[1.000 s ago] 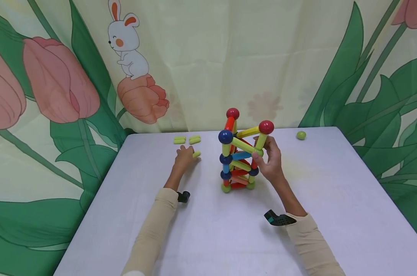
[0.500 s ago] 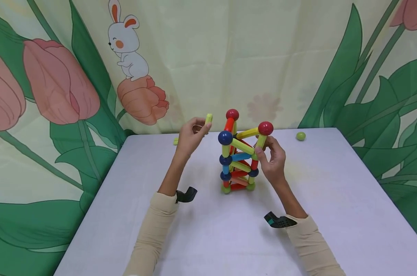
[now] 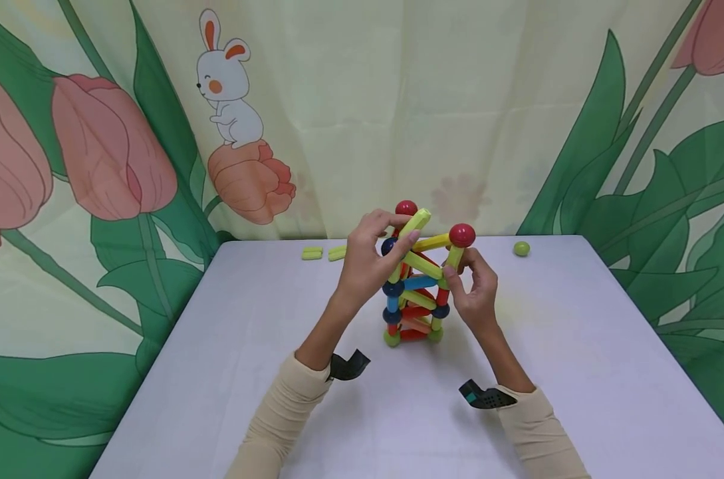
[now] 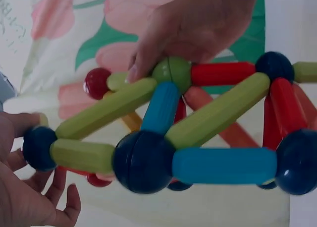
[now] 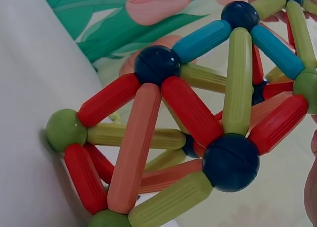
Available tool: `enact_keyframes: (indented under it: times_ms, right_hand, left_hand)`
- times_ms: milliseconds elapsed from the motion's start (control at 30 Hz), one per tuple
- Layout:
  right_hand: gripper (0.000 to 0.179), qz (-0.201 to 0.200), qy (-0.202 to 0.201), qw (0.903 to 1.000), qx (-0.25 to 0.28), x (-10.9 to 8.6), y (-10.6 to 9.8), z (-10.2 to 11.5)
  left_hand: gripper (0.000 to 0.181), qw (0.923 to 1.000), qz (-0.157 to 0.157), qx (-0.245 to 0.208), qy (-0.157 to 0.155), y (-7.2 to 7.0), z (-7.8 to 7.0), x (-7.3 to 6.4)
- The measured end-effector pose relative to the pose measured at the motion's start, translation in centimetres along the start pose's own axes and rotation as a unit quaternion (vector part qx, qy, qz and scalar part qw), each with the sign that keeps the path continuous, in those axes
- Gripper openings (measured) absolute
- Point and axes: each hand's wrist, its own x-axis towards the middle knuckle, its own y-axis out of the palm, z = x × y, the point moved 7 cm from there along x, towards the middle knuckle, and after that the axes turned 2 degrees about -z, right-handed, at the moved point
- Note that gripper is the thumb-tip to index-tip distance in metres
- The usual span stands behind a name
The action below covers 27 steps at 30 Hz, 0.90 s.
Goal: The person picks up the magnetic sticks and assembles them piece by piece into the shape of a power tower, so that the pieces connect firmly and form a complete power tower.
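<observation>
A tower of coloured rods and balls (image 3: pixel 420 282) stands upright on the white table, also filling both wrist views. My left hand (image 3: pixel 367 259) pinches a short yellow-green rod (image 3: pixel 418 220) between thumb and fingers, slanted in front of the tower's top left. Behind that hand, the top-left blue ball (image 4: pixel 39 147) is partly covered; whether the held rod touches it I cannot tell. At the tower's right side, my right hand (image 3: pixel 477 289) pinches the upright yellow-green rod (image 3: pixel 455 256) beneath a red ball (image 3: pixel 462 235), near a green ball (image 4: pixel 172 75).
Several loose yellow-green rods (image 3: pixel 312 253) lie at the table's back left, partly behind the left hand. One loose green ball (image 3: pixel 521 248) sits at the back right. A printed curtain (image 3: pixel 350 120) hangs right behind the table's back edge.
My left hand picked up a yellow-green rod from the table, lifted it and carried it right to the tower's top. The right hand has kept its hold on the tower.
</observation>
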Motion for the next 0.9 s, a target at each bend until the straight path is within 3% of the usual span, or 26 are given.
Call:
enact_keyframes:
  times_ms: [167, 400, 500, 733, 900]
  right_hand:
    - [0.025, -0.011, -0.001, 0.9999, 0.003, 0.3, 0.1, 0.9]
    - [0.026, -0.031, -0.03, 0.9991, -0.006, 0.3, 0.0, 1.5]
    - [0.032, -0.038, -0.051, 0.9979, -0.014, 0.4, 0.1, 1.7]
    - [0.052, -0.032, -0.097, 0.9918, -0.078, -0.4, 0.3, -0.2]
    - [0.052, -0.016, -0.122, 0.9877, -0.097, -1.0, 0.6, -0.3]
  left_hand:
    - [0.029, 0.9994, -0.013, 0.031, 0.011, 0.8, -0.6, -0.4]
    - [0.027, 0.9978, 0.04, 0.051, 0.014, 1.9, -0.6, -0.6]
    - [0.027, 0.9973, 0.062, 0.037, 0.013, 1.8, -0.2, -0.4]
    - [0.024, 0.9938, 0.108, -0.019, 0.02, 1.3, 0.9, -0.1]
    - [0.026, 0.9891, 0.131, -0.059, 0.032, 0.9, 1.8, -0.1]
